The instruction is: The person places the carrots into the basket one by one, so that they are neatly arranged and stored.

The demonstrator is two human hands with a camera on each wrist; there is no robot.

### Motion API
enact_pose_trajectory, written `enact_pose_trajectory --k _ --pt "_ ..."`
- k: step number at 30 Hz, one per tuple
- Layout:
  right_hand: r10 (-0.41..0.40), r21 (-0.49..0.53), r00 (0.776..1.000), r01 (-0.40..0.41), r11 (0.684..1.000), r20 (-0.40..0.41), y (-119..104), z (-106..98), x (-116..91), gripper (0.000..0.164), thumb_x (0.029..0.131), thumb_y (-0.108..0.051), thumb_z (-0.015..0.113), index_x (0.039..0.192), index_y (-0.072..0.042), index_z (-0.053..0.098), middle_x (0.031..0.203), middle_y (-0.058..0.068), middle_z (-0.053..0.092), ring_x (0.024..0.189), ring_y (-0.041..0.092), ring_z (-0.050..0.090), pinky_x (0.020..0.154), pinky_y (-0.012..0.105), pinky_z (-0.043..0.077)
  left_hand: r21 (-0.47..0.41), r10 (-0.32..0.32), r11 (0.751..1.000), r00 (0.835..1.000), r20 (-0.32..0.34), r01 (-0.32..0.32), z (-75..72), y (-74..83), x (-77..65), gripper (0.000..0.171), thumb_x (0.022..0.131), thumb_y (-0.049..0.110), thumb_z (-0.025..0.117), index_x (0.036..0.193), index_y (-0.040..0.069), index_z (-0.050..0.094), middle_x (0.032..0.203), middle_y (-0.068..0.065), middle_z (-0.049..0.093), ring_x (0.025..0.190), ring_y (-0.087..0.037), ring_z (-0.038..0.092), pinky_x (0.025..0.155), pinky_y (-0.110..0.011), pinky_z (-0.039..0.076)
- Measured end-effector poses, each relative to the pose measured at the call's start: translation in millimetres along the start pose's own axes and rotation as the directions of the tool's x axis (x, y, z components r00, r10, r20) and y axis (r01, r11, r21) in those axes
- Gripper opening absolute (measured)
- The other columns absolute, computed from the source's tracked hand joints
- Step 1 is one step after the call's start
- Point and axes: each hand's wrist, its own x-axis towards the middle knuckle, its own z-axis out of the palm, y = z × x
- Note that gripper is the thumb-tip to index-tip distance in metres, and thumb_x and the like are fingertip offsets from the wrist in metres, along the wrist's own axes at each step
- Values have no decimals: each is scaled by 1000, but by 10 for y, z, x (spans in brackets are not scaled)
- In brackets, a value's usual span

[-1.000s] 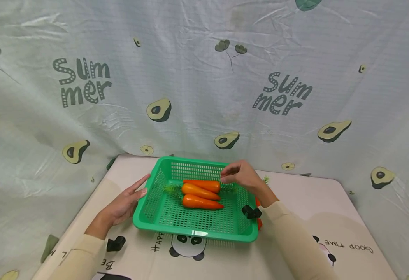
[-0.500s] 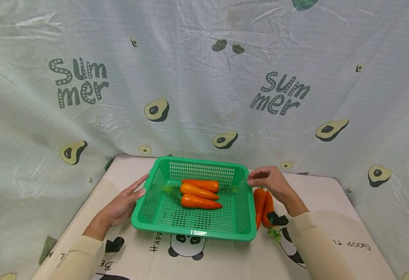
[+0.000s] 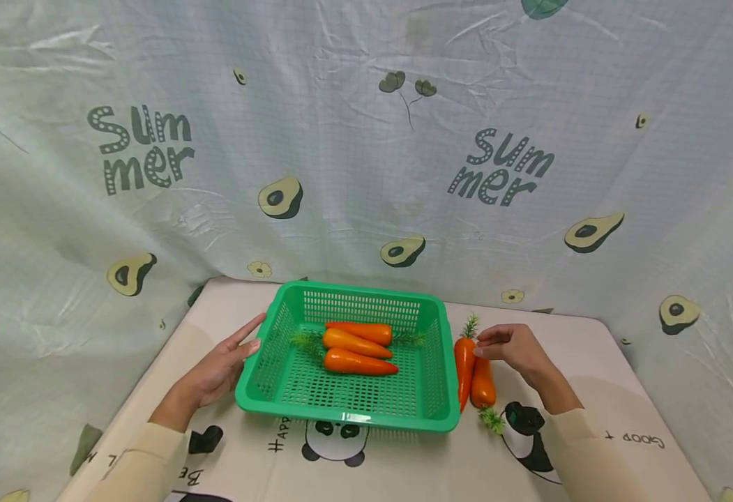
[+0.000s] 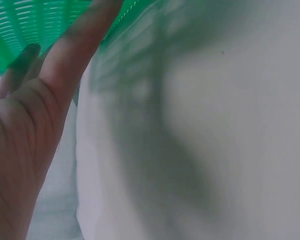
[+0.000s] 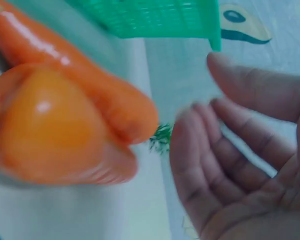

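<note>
A green plastic basket stands mid-table with three orange carrots inside: a rear carrot, a middle carrot and a front carrot. My left hand rests with extended fingers against its left side; the left wrist view shows the thumb reaching to the basket wall. Two more carrots lie outside on the right, one carrot along the wall and another carrot beside it. Over their far ends is my right hand, its thumb and fingers spread apart with nothing between them in the right wrist view.
The pale printed tablecloth covers the table. Behind and at both sides hangs a patterned curtain reaching down to the table edges. Each wrist carries a black camera mount, such as the left mount.
My right hand has gone from above the basket's carrots, over the right rim, down to the two carrots outside. My left hand and the basket stay in place.
</note>
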Motion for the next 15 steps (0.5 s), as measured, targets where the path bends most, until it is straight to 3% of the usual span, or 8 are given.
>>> enact_pose_trajectory --k 7,15 --pt "165 -9 984 -166 986 -74 124 88 -83 51 90 -17 80 130 9 63 117 23 70 95 28 70 90 43 61 6 -1 1000 1000 -9 1 -3 1 -4 70 113 37 45 169 33 3 156 -7 42 120 -14 62 94 -38 56" --pt "318 -28 947 -319 947 -47 185 202 -93 70 85 -23 85 137 10 52 105 18 60 81 25 62 72 34 59 -13 7 1000 1000 17 -7 -8 -9 12 70 113 36 44 169 33 2 146 4 50 119 -13 64 93 -37 57"
